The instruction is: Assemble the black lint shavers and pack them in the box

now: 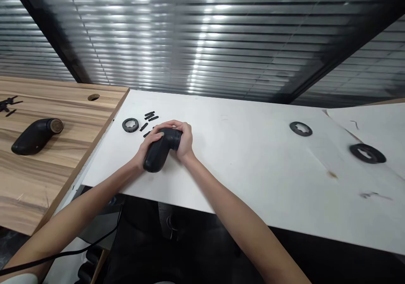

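Both hands grip one bent black part (160, 152), a smooth elbow-shaped piece with a rounded lower end and a narrower ringed neck. My left hand (146, 147) wraps its body from the left, thumb on top. Around the neck end close the fingers of my right hand (186, 140), which hide that end. The part is tilted above the white table (247, 166). Just left of my hands lie several small black strips (152, 116) and a black ring (130, 125) with a notched inner edge.
At the right of the white table lie a flat black ring (300, 128) and a thicker black ring (367, 153). A similar bent black part (34, 137) rests on the wooden table (72, 132) at left. Metal blinds (202, 35) stand behind. A black cable (72, 252) hangs below.
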`<state>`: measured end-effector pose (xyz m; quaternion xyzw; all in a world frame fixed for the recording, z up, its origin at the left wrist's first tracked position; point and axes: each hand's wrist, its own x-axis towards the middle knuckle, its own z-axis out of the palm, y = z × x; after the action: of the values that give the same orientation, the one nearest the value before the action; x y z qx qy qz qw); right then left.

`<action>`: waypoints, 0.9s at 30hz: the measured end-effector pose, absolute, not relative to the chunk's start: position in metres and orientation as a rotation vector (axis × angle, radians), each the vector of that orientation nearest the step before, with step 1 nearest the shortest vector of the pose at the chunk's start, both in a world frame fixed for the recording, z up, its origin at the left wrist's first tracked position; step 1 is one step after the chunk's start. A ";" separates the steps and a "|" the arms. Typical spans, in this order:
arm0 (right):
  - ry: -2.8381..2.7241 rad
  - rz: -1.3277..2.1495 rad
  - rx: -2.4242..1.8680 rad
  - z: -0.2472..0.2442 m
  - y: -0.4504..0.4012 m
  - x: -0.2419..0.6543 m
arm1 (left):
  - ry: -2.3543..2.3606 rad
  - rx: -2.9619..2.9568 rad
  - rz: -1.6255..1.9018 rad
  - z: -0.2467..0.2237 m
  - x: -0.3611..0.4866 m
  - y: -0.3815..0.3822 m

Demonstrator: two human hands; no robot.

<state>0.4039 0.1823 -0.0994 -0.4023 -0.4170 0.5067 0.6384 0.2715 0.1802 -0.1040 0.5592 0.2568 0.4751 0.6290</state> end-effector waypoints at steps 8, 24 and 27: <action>-0.913 1.163 -0.924 -0.100 0.183 0.404 | 0.557 1.236 1.098 -0.103 0.276 0.179; -1.076 0.951 -0.905 -0.092 0.176 0.408 | 0.604 1.107 0.955 -0.111 0.269 0.186; -1.091 0.933 -0.934 -0.093 0.177 0.408 | 0.620 1.114 0.959 -0.111 0.269 0.186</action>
<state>0.4083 0.1773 -0.0929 -0.4119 -0.4811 0.4116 0.6554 0.2687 0.1857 -0.1107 0.4998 0.2780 0.4304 0.6984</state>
